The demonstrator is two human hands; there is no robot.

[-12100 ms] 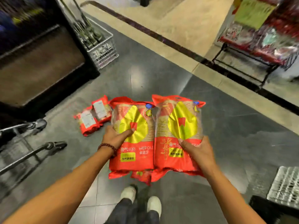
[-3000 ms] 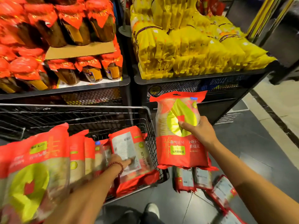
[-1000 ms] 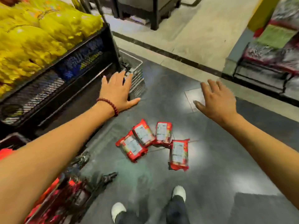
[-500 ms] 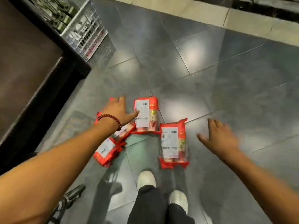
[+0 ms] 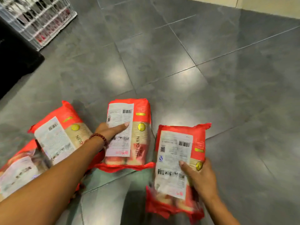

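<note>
Head view, sole view on record. Both hands are down at floor level on red snack packets that lie label side up on the grey tiled floor [image 5: 162, 54]. Left hand [image 5: 110, 130], bead bracelet [image 5: 99, 138] at the wrist: the thumb lies flat across the white label of the centre packet [image 5: 142, 143]. The fingers are hidden past that packet's left edge, so I read this as a pinch of the edge, thumb above. Right hand [image 5: 199, 177]: thumb on the label of the near packet [image 5: 175, 146], fingers curled round its right edge in a full clamp. The lower end of that packet is blurred, so I cannot tell whether it has left the floor. The two gripped packets sit just beside each other. Outboard of the left grip, partly under the forearm, a third packet [image 5: 56, 135] lies slanted. A fourth packet [image 5: 19, 166] lies further out again, against the third. A white wire basket [image 5: 40, 18] stands well beyond the left grip. Judgement: the step in hand is the grasp stage of gathering, one packet per hand. The next move calls for a level lift of both at once. The film looks slick, so the fingers should be well underneath before raising. Two packets would remain for a further pass.
</note>
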